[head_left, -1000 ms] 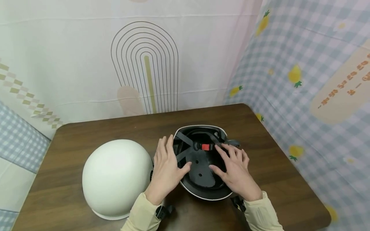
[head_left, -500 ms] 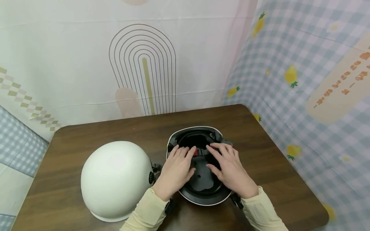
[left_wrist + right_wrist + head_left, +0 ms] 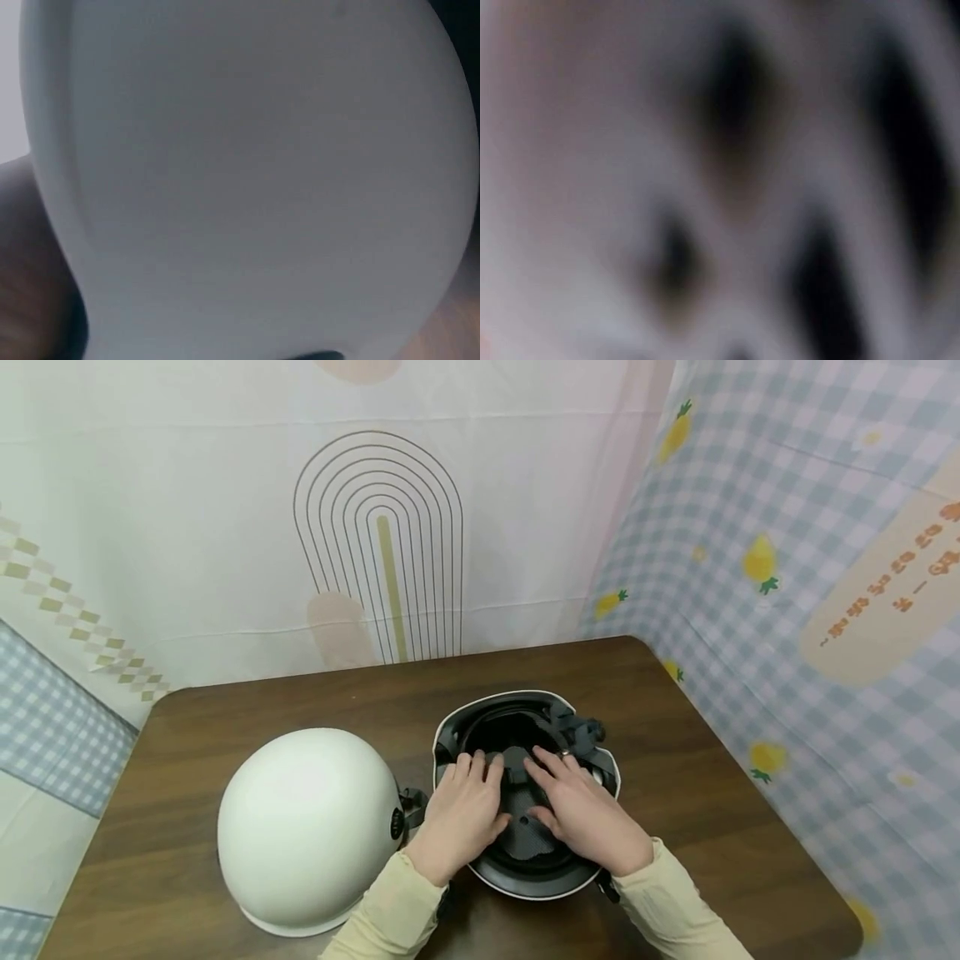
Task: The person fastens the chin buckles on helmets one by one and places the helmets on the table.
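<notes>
I find the upturned helmet (image 3: 527, 843) directly beneath left hand (image 3: 463, 814) and right hand (image 3: 587, 818), neither nearer, fingers loosely extended, thumbs apart, gripping nothing visible.

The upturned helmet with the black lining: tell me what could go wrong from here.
The upturned white-rimmed helmet with black lining lies opening-up, so it might rock if the left hand and right hand press unevenly inside it. The smooth white domed helmet sits close beside the cream-coloured left sleeve, so a sideways move could nudge it.
</notes>
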Demonstrator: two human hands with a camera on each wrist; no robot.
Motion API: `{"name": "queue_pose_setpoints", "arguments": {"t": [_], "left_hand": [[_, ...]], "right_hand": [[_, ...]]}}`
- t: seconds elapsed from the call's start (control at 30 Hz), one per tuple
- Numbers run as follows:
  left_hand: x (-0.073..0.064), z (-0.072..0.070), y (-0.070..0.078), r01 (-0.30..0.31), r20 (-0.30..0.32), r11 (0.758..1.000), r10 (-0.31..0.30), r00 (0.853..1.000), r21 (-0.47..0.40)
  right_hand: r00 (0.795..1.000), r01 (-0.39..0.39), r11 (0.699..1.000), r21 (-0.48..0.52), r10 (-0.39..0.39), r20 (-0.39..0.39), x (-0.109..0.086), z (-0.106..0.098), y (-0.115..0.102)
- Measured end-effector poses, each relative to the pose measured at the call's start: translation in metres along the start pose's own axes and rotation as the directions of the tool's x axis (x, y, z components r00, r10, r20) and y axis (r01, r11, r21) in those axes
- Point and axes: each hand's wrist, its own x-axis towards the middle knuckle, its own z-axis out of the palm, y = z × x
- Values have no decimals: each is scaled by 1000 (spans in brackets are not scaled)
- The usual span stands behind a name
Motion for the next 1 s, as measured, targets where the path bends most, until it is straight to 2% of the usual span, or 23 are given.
{"name": "queue_pose_setpoints", "arguments": {"t": [0.2,0.33,0.5,0.6,0.7,0.77,0.83,0.93,1.0], "left_hand": [[0,-1,5,13,12,991,-15,1000,135],[1,0,5,4,-2,988,-3,1000,152],[2,3,4,5,-108,996,4,994,88],[2,2,3,-7,-155,1000,8,988,7],[3,0,1,-31,-180,994,12,984,-107],[3,-2,0,-54,-191,980,16,982,-192],[4,-4,-1,-73,-186,953,18,982,-293],[4,-7,-3,-80,-153,887,11,988,-454],[4,-10,-5,-73,-122,827,6,993,-558]], "right_hand": [[998,55,998,25,-55,-26,0,6,0],[996,72,997,13,-71,-62,-1,8,-1],[987,106,994,-5,-106,-122,-2,11,-3],[980,121,992,19,-116,-159,-1,12,-4],[974,124,989,77,-107,-200,0,10,-3],[969,123,985,122,-93,-228,-1,7,-3],[962,123,980,153,-80,-260,-2,4,-3],[953,125,977,175,-70,-295,-4,0,-2],[947,126,975,181,-64,-314,-5,-2,-2]]}}
